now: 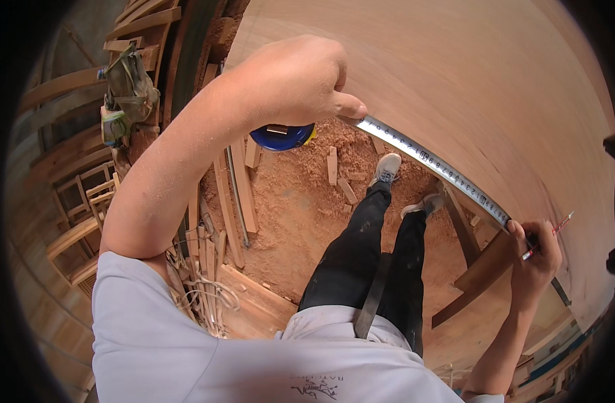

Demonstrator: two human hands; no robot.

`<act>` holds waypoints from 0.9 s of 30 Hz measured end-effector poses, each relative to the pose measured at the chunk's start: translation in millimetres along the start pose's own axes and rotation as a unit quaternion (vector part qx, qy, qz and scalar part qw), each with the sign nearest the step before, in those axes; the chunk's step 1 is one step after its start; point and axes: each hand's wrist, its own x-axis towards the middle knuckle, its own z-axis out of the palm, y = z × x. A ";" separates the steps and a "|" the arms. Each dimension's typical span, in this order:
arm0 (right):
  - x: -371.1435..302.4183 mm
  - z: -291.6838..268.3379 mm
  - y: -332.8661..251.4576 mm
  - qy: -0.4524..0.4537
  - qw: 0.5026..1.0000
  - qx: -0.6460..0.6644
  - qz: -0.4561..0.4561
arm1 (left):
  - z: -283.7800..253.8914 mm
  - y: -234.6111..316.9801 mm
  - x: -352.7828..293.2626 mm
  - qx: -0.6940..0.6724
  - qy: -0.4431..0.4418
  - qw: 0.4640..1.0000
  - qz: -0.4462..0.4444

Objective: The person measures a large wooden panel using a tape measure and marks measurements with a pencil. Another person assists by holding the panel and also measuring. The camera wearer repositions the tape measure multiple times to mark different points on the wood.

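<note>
A tape measure is stretched along the near edge of a large pale wooden board point(442, 74). My left hand point(307, 74) is closed, with its thumb pressing the silver tape blade point(431, 161) at the board's edge. The blue tape case point(282, 138) shows below my left wrist; part of it is hidden behind the arm. At the blade's other end, on the right, my right hand point(539, 255) pinches the tape between thumb and finger. A thin red pencil point(562, 223) is also held in my right hand, its point sticking up past the fingers.
Sawdust and wood offcuts point(332, 166) cover the floor around my shoes point(386, 168). Long timber strips point(232, 201) lie at left, near a wooden frame point(85, 201) and a hanging green bag point(131, 87). Curved wooden pieces point(478, 272) stand under the board.
</note>
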 end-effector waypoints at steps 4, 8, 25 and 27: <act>0.1 0.1 1.4 0.001 1.000 -0.001 -0.002 | -5.3 1.3 1.1 -0.004 -0.014 1.000 0.012; 1.5 -0.3 0.6 -0.003 1.000 0.012 0.012 | 0.7 -2.2 1.5 -0.002 0.003 1.000 0.028; 1.9 -1.9 7.7 -0.008 1.000 -0.012 0.024 | 1.8 1.8 -5.4 0.010 0.018 1.000 0.016; 1.8 -1.6 8.7 -0.007 1.000 0.004 0.026 | 0.8 1.2 -5.5 0.011 0.010 1.000 0.021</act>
